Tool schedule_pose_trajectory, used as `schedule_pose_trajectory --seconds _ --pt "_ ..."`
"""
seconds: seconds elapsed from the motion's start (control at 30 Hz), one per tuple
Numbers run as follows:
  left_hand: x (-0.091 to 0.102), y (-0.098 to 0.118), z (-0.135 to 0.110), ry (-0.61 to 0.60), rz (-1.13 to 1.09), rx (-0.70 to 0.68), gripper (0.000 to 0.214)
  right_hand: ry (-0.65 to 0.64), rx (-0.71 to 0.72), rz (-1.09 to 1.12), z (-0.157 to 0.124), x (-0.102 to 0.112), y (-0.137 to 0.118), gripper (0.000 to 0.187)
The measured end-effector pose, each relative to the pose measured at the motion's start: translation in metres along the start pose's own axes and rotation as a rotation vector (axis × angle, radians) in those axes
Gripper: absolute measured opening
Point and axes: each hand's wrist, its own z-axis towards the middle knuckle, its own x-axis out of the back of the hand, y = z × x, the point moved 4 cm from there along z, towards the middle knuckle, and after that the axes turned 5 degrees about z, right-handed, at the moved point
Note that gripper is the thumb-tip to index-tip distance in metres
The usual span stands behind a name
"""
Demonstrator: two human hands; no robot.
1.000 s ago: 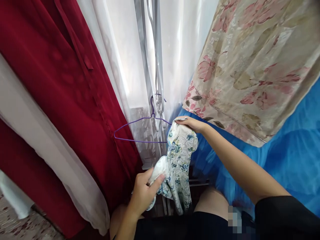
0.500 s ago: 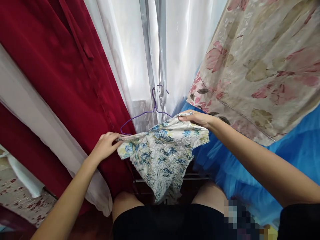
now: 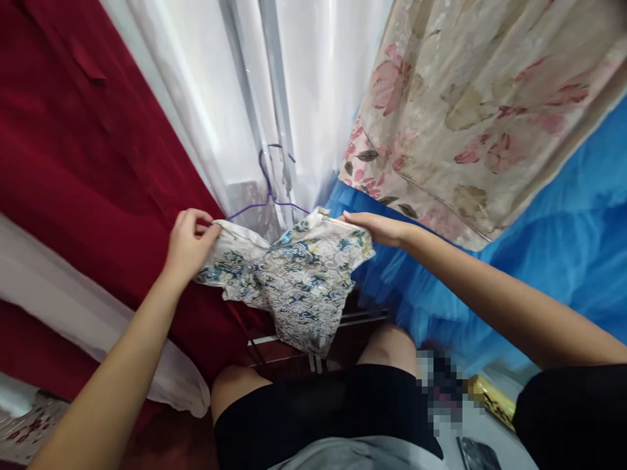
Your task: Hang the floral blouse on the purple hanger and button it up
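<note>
"Garment of thin, pale fabric with a blue floral print (image 3: 308, 281): where is it?"

"Spread between both hands, in front of a slim purple hanger (image 3: 269, 196) whose lower part it hides."

"What could go wrong?"

"One shoulder could slide off, I judge, if the hanger's end isn't inside it; I can't tell whether it is. An uneven tug could also tilt the hanger or bunch the neckline."

"And the grip?"

"The left hand (image 3: 189, 245) pinches one upper edge between thumb and fingertips, nearly closed. The right hand (image 3: 377, 225) grasps the opposite shoulder; some of its fingers are hidden."

"What's farther out?"

"Deep-red draped cloth (image 3: 122, 163) on the left, bright-blue ruffled tulle (image 3: 470, 294) on the right. Loose cloth could catch on that tulle if it swings sideways."
</note>
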Motion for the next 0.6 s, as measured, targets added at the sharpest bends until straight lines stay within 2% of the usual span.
schedule_pose_trajectory --seconds 0.13,0.3,0.47,0.53,0.6 --pt "0.007 -0.004 -0.006 0.006 0.165 0.077 0.022 0.022 0.177 -0.118 -0.038 0.001 0.004 0.039" --pt "0.017 0.020 -0.023 0.081 0.211 0.029 0.025 0.156 0.362 -0.089 -0.064 -0.008 -0.016 0.037" --pt "0.032 0.033 -0.022 0.191 0.311 -0.104 0.032 0.263 0.522 0.022 -0.053 -0.018 -0.063 0.037" --pt "0.035 0.029 -0.018 0.157 0.292 -0.052 0.034 0.267 0.538 0.044 -0.042 -0.031 -0.076 0.037" --pt "0.035 0.026 -0.019 0.100 0.232 0.007 0.036 0.276 0.557 0.017 -0.036 -0.053 -0.080 0.037"
